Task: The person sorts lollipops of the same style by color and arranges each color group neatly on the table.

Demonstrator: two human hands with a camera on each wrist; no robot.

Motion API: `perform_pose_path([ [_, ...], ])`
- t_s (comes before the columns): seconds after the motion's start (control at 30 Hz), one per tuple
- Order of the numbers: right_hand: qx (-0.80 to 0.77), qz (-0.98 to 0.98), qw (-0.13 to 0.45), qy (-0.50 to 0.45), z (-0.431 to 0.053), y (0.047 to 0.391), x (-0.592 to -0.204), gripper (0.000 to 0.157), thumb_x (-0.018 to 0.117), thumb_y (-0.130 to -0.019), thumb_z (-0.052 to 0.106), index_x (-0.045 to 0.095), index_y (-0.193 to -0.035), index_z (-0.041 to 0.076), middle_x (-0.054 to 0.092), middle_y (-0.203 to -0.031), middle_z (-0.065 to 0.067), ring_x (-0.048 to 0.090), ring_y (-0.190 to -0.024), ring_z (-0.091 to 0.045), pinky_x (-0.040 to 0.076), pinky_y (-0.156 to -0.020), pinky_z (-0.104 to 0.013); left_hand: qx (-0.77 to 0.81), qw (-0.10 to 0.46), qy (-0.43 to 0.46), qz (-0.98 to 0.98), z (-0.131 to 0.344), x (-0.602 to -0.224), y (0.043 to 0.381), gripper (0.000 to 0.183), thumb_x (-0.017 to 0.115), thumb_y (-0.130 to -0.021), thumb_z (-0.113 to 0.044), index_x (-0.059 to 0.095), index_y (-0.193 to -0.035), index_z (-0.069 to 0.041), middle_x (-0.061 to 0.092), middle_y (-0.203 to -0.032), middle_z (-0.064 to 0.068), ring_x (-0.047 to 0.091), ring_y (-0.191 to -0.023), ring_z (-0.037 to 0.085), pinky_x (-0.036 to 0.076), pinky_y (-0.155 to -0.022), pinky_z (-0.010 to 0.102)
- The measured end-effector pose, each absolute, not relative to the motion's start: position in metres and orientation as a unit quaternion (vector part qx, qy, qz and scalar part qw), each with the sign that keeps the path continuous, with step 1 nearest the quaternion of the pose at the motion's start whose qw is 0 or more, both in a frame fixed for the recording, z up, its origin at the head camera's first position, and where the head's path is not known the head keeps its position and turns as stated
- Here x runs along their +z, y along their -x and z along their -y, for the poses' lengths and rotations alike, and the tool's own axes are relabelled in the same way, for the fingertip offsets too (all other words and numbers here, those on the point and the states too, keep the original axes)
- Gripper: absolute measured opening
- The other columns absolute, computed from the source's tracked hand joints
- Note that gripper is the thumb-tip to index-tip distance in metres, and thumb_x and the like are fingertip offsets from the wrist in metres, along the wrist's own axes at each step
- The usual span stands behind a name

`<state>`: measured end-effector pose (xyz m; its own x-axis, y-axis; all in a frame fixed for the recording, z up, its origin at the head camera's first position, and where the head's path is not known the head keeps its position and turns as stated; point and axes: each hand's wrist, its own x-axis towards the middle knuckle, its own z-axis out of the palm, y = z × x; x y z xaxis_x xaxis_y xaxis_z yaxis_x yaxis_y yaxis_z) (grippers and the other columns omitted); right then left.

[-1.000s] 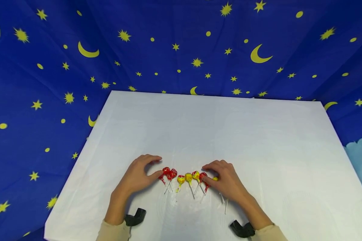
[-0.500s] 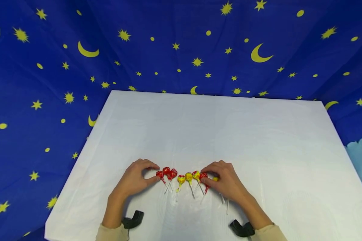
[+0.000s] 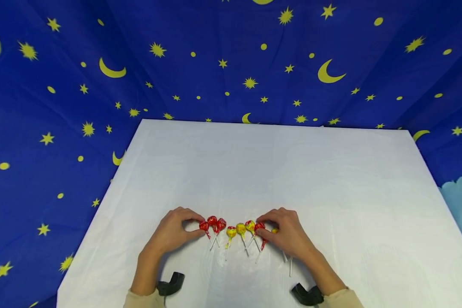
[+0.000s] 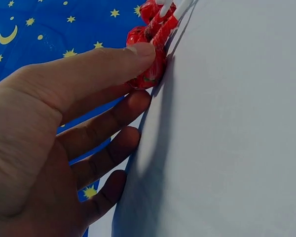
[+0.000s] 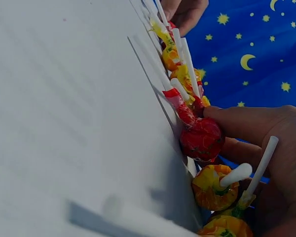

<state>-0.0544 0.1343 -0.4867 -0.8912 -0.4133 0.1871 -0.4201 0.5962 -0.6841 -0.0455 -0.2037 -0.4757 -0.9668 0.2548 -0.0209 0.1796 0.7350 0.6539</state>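
A row of wrapped lollipops lies on the white table. At its left end, my left hand (image 3: pixel 173 232) pinches a red lollipop (image 3: pixel 204 226) between thumb and index finger; the left wrist view shows the thumb across its red wrapper (image 4: pixel 155 69). Two more red lollipops (image 3: pixel 221 224) lie right beside it. Yellow lollipops (image 3: pixel 231 232) fill the middle of the row. My right hand (image 3: pixel 286 233) pinches a red lollipop (image 3: pixel 259 226) by its head, thumb and index on either side. Under that palm are another red lollipop (image 5: pixel 203 139) and yellow ones (image 5: pixel 214 187), partly hidden.
The white table (image 3: pixel 277 167) stretches away behind the row and to both sides. A blue curtain (image 3: pixel 200 77) with yellow stars and moons hangs along its back and left edges. Black curved pieces (image 3: pixel 171 284) sit at both wrists.
My left thumb and index finger have come together on the leftmost red lollipop, where they were spread wider before. My right hand has barely moved. The head view has tilted slightly.
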Motion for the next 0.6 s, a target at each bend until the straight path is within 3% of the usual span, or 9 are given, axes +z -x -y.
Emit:
perform_pose_path([
  [0.3,0.384,0.896,-0.001,-0.222,-0.136,0.054,-0.486,0.020,0.080,-0.079,0.030,0.074,-0.098,0.026,0.064,-0.093,0.019,0.052,-0.080,-0.006,0.035,-0.086,-0.042,0.359,0.068,-0.133,-0.921,0.205,-0.475,0.049,0.026,0.084,-0.074,-0.027,0.074,-0.098,-0.026,0.063,-0.086,-0.012,0.055,-0.080,0.010,0.044,-0.071,0.031],
  [0.6,0.393,0.893,0.007,-0.217,-0.135,0.051,-0.490,0.021,0.081,-0.078,0.031,0.073,-0.097,0.029,0.063,-0.092,0.022,0.052,-0.081,-0.005,0.034,-0.087,-0.044,0.365,0.099,-0.119,-0.918,0.211,-0.469,0.056,0.025,0.083,-0.075,-0.026,0.073,-0.098,-0.025,0.061,-0.083,-0.009,0.053,-0.077,0.013,0.044,-0.070,0.030],
])
